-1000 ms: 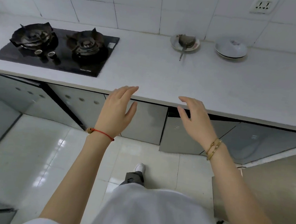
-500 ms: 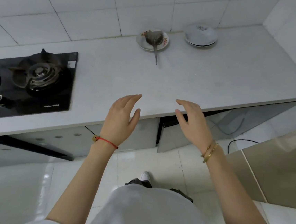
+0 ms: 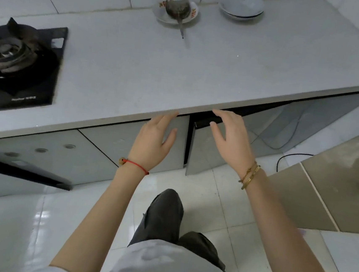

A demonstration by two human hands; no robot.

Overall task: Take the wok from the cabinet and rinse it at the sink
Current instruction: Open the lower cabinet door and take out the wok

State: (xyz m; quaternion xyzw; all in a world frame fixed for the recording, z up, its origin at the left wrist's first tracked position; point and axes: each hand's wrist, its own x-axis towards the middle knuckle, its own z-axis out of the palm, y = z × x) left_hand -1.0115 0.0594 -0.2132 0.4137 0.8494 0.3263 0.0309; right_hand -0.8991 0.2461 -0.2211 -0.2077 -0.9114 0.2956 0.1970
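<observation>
The left hand (image 3: 154, 142) loses its fingertips under the lip of the countertop (image 3: 180, 74), so whether they touch the cabinet door (image 3: 134, 144) cannot be told. The cabinet's inside shows only as a dark slit (image 3: 189, 136) between the doors — nothing in it can be made out. The gas hob (image 3: 16, 63) is cut off by the left edge. The utensil (image 3: 177, 9) on the plate (image 3: 175, 11) is too dark and blurred to name. Small print on the hob's glass is unreadable — just a smear.
</observation>
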